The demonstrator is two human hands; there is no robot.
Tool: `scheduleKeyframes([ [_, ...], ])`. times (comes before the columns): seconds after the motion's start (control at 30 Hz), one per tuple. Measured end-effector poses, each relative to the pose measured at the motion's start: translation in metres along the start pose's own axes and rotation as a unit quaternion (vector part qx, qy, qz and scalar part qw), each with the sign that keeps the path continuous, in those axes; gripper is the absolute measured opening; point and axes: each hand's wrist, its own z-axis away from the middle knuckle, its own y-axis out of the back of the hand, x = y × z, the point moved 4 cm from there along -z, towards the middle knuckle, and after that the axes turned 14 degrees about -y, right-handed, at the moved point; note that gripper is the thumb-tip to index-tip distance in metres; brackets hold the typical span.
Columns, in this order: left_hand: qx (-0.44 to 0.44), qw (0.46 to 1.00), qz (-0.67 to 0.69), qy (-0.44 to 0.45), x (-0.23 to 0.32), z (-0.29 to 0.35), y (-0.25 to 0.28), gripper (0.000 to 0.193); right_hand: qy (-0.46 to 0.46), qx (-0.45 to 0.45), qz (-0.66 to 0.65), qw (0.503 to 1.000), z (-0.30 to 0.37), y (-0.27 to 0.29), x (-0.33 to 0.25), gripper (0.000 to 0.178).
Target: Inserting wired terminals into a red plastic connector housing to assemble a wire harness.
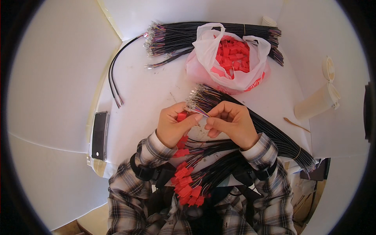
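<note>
My left hand (170, 126) is closed, with a red plastic connector housing (181, 116) tucked in its fingers. Its thumb and fingertip reach the thin coloured wires (205, 114) of a cable end. From the other side, my right hand (234, 124) pinches those wires between thumb and fingers. Just beyond both hands lies a tied bundle of black cables (270, 127), its bare crimped ends fanned out behind the fingertips. Closer to me, several black cables (219, 166) carry red connectors (183, 181) on their ends. Where wire and housing meet is hidden by my fingers.
A white plastic bag (196, 64) full of red housings (234, 55) stands at the back, before another cable bundle (176, 35). Two loose cables (113, 72) curve at left, above a phone (100, 135). An open-lidded cream container (317, 102) and thin brown stick (296, 124) are at right.
</note>
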Motion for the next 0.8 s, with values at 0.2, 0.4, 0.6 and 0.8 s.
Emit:
scheduleKeyframes([
  [0.2,-0.011,1.0,-0.007,-0.01,0.0019,0.0002,-0.0014,0.01,0.016,-0.019,-0.008,1.0,-0.0013,-0.0011,0.0018,0.011],
  [0.4,-0.011,1.0,-0.004,-0.005,-0.0018,0.0006,-0.0001,0.008,0.017,-0.007,-0.002,1.0,-0.001,0.0014,0.0009,0.012],
  [0.6,-0.011,1.0,0.006,-0.007,0.0,0.0011,0.0007,0.009,0.011,0.003,-0.013,1.0,-0.001,0.0006,-0.0005,0.012],
  [0.8,-0.024,1.0,0.016,0.001,0.0015,0.0002,-0.0008,0.01,0.019,-0.003,-0.014,1.0,-0.0009,0.0014,-0.0004,0.012],
])
